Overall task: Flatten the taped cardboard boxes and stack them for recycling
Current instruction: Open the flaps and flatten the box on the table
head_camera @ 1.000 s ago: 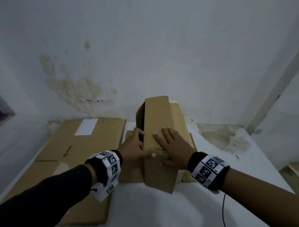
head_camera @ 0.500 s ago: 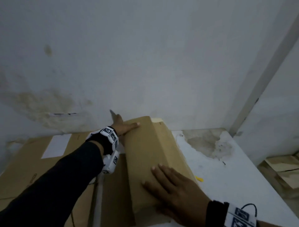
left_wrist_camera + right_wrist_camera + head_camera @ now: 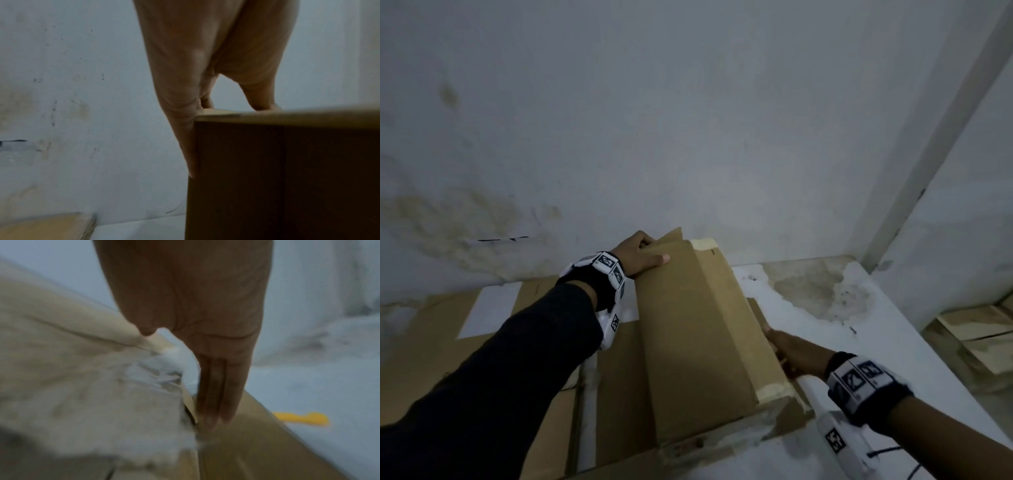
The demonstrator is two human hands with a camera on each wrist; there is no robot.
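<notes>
Head view: box (image 3: 698, 329) sits mid-desk (image 3: 887, 339), still half-standing, leaning over its own flaps, with flattened cardboard (image 3: 441, 329) to its left. My left hand (image 3: 638, 255) grips the far top corner, thumb on the top panel, fingers wrapped behind. Right hand (image 3: 792, 353) is at the near right side panel with fingers extended, not gripping anything. Tape remnants (image 3: 774, 390) at the near corner look already split, so I judge the collapse is what's left. Left wrist view: left hand (image 3: 207, 68) pinches the top edge of the box (image 3: 287, 178), thumb on top and fingers down the side; good anchor, keep it. Right wrist view, blurred: right hand (image 3: 205, 337) flat, fingers (image 3: 218, 392) straight along the panel seam. A yellow scrap (image 3: 302, 418) lies beside on the desk. Plan: shear the box sideways along its creases, push the side panel in with the flat right hand, left steers the top down. Don't crush against the creases. Then slide it onto the flat pile.
</notes>
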